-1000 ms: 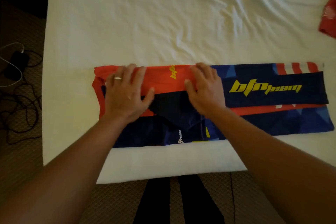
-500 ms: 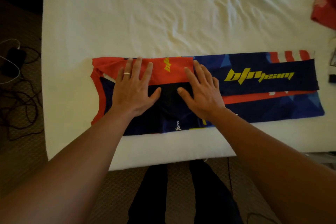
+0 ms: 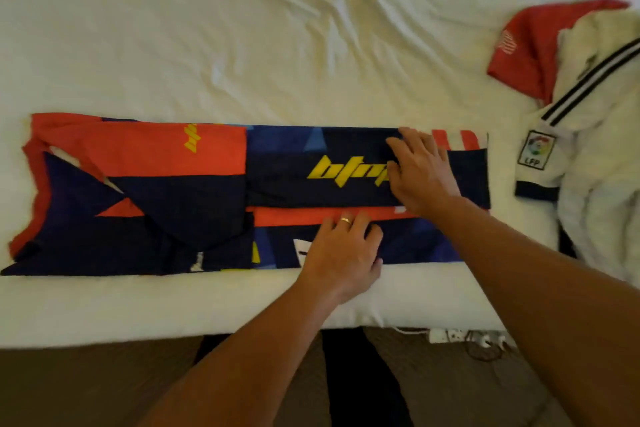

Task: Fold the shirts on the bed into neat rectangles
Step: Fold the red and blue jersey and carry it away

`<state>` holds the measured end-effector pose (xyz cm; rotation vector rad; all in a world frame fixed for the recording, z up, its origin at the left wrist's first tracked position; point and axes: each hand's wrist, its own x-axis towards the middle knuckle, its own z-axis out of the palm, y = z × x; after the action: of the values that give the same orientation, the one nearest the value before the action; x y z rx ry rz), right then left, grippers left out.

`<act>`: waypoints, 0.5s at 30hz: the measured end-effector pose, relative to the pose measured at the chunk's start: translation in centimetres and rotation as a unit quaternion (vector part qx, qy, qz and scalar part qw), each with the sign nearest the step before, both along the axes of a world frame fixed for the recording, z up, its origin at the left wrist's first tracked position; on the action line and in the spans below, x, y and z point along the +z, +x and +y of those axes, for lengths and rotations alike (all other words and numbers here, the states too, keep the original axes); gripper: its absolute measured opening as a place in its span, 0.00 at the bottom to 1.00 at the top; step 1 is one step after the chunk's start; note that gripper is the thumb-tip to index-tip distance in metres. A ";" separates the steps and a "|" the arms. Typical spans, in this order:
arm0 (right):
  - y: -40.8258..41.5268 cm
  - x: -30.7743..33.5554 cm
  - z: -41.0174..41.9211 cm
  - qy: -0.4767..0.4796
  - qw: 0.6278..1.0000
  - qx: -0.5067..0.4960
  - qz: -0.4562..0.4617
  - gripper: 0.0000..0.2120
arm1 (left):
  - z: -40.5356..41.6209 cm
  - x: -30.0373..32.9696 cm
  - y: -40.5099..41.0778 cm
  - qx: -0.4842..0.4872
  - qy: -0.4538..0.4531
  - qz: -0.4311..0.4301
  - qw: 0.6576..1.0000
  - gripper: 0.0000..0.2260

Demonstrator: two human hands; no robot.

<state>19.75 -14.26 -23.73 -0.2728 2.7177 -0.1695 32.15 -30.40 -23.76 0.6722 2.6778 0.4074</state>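
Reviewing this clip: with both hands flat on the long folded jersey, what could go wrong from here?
1. The jersey lies close to the bed edge; a fold made there could drag its near side off.
2. The left hand and right hand both press the right half, so the loose sleeve layers at the left may shift.
3. The white shirt lies just past the jersey's right end and could catch.

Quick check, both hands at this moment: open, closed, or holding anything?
Left hand: open, fingers flat on the folded jersey.
Right hand: open, flat on the jersey's yellow lettering, holding nothing.
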 end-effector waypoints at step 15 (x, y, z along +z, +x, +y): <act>-6.8 -1.0 14.7 -0.047 0.995 -0.072 -0.056 0.18 | 21.2 -1.2 -0.7 -0.016 -0.060 0.009 0.998 0.11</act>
<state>12.92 0.44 -24.70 -0.0900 2.6210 -0.3444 31.47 -9.22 -24.92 0.6837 2.6792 0.2312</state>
